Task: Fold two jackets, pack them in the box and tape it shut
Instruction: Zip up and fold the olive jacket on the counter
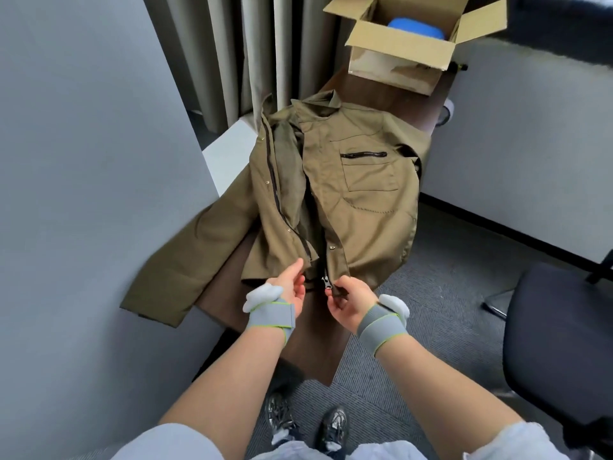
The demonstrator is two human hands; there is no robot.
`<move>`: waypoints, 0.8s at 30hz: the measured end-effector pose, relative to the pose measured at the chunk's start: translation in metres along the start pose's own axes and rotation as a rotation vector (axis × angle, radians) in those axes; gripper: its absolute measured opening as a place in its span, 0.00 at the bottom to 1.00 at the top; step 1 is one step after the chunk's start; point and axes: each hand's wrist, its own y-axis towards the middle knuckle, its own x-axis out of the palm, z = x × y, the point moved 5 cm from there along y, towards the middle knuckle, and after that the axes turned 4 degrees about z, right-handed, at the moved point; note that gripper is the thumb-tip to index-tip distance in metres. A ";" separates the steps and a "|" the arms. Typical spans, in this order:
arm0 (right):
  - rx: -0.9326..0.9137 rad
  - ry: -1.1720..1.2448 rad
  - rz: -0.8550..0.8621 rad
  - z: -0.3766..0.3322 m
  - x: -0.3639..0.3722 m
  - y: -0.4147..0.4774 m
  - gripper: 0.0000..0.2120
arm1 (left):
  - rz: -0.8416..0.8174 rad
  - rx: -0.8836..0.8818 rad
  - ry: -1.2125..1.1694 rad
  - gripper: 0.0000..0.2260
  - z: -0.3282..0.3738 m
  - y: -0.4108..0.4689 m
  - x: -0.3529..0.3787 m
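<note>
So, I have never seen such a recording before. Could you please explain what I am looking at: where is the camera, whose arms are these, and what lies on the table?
There is no machine here. A person wears one wide-angle camera on the head, so you look down along their own two bare arms. This is the only view. Grey straps wrap both wrists. An olive jacket lies open on a dark brown table, with one sleeve hanging over the edge. The left hand and the right hand each pinch the jacket's bottom edge, on either side of the zip slider. At the table's far end stands an open cardboard box with something blue inside. An office chair is at the right. Only one jacket shows.
</note>
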 end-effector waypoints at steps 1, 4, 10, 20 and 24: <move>0.001 -0.002 -0.023 0.000 -0.002 0.002 0.12 | -0.018 -0.009 -0.007 0.07 -0.007 0.000 0.003; 0.043 0.035 -0.058 0.002 -0.005 0.005 0.11 | -0.065 -0.010 -0.074 0.08 -0.016 -0.005 0.007; -0.045 0.179 -0.219 0.003 -0.003 0.005 0.09 | -0.046 0.059 -0.054 0.09 -0.013 -0.005 0.004; -0.175 -0.063 -0.136 0.002 0.000 0.021 0.11 | 0.073 0.107 0.128 0.10 -0.016 -0.006 0.002; -0.174 -0.092 -0.139 0.001 0.000 0.026 0.12 | 0.071 0.069 0.121 0.10 -0.017 -0.005 0.001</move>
